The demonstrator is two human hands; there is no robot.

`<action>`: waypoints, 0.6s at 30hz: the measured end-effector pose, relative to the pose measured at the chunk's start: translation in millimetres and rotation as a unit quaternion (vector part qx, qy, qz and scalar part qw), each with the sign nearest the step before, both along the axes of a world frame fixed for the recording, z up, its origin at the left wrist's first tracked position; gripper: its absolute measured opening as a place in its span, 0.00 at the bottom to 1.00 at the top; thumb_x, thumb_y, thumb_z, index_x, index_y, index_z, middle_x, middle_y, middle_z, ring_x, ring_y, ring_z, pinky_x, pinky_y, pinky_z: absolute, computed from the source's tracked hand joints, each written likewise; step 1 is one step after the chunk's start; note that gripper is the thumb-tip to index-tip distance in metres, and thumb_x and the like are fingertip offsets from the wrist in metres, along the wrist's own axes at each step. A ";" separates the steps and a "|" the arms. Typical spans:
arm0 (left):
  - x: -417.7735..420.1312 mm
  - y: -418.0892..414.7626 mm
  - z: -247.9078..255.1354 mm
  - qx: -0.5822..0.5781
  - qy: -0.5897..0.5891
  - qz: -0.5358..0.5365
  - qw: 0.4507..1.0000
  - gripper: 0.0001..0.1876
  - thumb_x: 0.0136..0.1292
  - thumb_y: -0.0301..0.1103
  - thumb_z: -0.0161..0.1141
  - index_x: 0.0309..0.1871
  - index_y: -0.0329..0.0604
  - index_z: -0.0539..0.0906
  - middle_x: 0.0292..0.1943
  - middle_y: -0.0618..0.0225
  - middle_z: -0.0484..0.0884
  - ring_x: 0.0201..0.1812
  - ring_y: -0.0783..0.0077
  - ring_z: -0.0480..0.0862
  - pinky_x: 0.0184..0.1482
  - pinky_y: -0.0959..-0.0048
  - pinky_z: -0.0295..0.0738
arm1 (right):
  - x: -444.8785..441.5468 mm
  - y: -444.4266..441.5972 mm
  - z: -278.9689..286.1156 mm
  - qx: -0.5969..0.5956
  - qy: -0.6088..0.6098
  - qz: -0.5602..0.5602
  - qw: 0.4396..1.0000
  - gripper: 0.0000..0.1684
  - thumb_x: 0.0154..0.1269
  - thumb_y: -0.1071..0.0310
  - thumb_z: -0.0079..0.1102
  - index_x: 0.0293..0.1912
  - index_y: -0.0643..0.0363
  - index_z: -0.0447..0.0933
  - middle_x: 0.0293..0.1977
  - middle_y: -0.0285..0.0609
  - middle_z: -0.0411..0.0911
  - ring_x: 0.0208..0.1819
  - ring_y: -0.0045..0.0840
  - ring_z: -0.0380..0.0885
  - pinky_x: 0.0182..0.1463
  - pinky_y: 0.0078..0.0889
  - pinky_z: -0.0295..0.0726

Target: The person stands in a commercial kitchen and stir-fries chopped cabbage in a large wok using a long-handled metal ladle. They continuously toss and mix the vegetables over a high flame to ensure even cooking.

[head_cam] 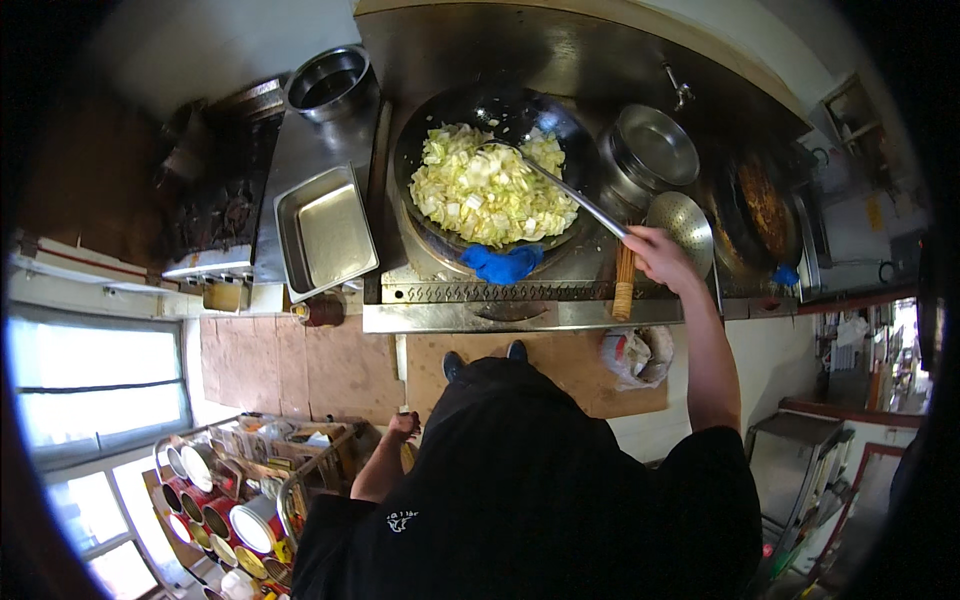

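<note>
My right hand (660, 257) grips the handle of a long metal ladle (574, 196), whose bowl end lies among chopped cabbage (491, 187). The cabbage fills much of a large dark wok (581, 135) on the range. A blue cloth (502, 263) is draped at the wok's near rim. Just below my right hand, a bamboo wok brush (623, 285) stands out past the range's front. My left hand (405, 425) hangs low beside my body, away from the range, with its fingers curled; whether it holds anything cannot be made out.
Left of the wok are a rectangular steel pan (326, 232) and a round steel pot (330, 86). To its right are metal bowls (656, 146), a perforated strainer (680, 229) and a second wok (757, 210). A lined bin (639, 356) stands on the floor.
</note>
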State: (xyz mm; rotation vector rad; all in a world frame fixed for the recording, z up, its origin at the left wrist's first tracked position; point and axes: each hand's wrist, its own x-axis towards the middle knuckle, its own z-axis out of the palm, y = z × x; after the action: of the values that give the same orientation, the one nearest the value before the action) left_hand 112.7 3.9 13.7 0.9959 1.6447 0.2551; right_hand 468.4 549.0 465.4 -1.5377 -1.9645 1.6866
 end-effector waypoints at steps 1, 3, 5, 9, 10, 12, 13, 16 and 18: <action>-18.7 -8.2 -12.7 0.108 0.083 -0.203 0.970 0.15 0.59 0.43 0.65 0.43 0.43 0.81 0.33 0.66 0.88 0.33 0.67 0.87 0.33 0.65 0.80 | 15.2 1.9 -3.7 0.001 0.018 -0.001 1.000 0.14 0.75 0.60 0.55 0.49 0.60 0.79 0.18 0.24 0.61 0.17 0.10 0.57 0.19 0.20 0.52; -10.0 0.8 -26.2 -0.032 0.109 -0.192 0.975 0.16 0.56 0.44 0.67 0.44 0.48 0.81 0.36 0.62 0.87 0.39 0.60 0.88 0.36 0.59 0.80 | 28.7 -7.7 20.4 0.014 0.020 -0.033 0.999 0.15 0.73 0.63 0.57 0.53 0.61 0.78 0.20 0.25 0.64 0.19 0.10 0.59 0.20 0.19 0.54; -9.2 7.7 -26.2 -0.086 0.085 -0.097 0.988 0.12 0.62 0.41 0.60 0.48 0.52 0.81 0.36 0.61 0.87 0.40 0.57 0.87 0.37 0.58 0.81 | 43.8 -10.6 40.0 0.041 0.014 -0.031 0.999 0.17 0.72 0.66 0.58 0.57 0.62 0.77 0.22 0.25 0.66 0.20 0.09 0.60 0.21 0.17 0.56; -2.0 53.4 13.6 0.092 0.249 -0.320 0.910 0.13 0.65 0.37 0.50 0.47 0.61 0.85 0.35 0.61 0.86 0.42 0.54 0.86 0.40 0.58 0.81 | 69.8 -13.6 98.7 0.118 -0.063 0.020 0.991 0.20 0.70 0.70 0.61 0.59 0.65 0.77 0.27 0.26 0.72 0.24 0.09 0.65 0.27 0.17 0.64; -7.5 55.0 11.9 0.107 0.252 -0.339 0.900 0.13 0.64 0.36 0.51 0.46 0.63 0.86 0.35 0.62 0.86 0.42 0.55 0.86 0.41 0.58 0.81 | 73.6 -15.7 114.3 0.126 -0.081 0.031 0.988 0.20 0.68 0.71 0.63 0.59 0.66 0.78 0.29 0.27 0.75 0.26 0.10 0.67 0.29 0.18 0.67; -15.2 58.0 8.0 0.164 0.268 -0.349 0.883 0.11 0.60 0.37 0.55 0.39 0.64 0.89 0.34 0.65 0.86 0.42 0.56 0.85 0.42 0.59 0.81 | 79.7 -22.3 137.8 0.157 -0.124 0.049 0.979 0.21 0.68 0.72 0.63 0.58 0.67 0.78 0.32 0.28 0.77 0.29 0.11 0.71 0.34 0.18 0.72; -17.9 58.8 5.5 0.183 0.260 -0.359 0.877 0.10 0.59 0.37 0.57 0.39 0.64 0.89 0.35 0.66 0.86 0.42 0.56 0.85 0.42 0.60 0.81 | 82.6 -24.2 142.4 0.173 -0.145 0.059 0.972 0.21 0.67 0.72 0.64 0.58 0.67 0.78 0.33 0.28 0.79 0.31 0.12 0.73 0.36 0.19 0.74; -19.6 60.1 -5.2 0.165 0.187 -0.281 0.927 0.08 0.56 0.39 0.61 0.37 0.63 0.89 0.34 0.66 0.86 0.41 0.58 0.85 0.42 0.61 0.81 | 76.8 -27.6 144.7 0.176 -0.213 0.083 0.958 0.20 0.65 0.72 0.66 0.56 0.64 0.80 0.35 0.37 0.85 0.35 0.15 0.79 0.42 0.22 0.77; -10.5 55.7 -14.0 0.044 0.064 -0.076 0.994 0.07 0.54 0.41 0.64 0.36 0.60 0.89 0.32 0.66 0.86 0.38 0.60 0.86 0.39 0.62 0.81 | 72.2 -25.5 129.2 0.209 -0.207 0.123 0.948 0.18 0.63 0.72 0.67 0.53 0.61 0.82 0.35 0.45 0.86 0.35 0.19 0.82 0.42 0.25 0.78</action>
State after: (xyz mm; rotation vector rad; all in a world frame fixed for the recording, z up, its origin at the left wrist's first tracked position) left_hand 102.2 59.6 -0.3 1.2210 1.6741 0.1654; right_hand 540.6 523.5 594.6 -1.6223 -2.6033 0.9525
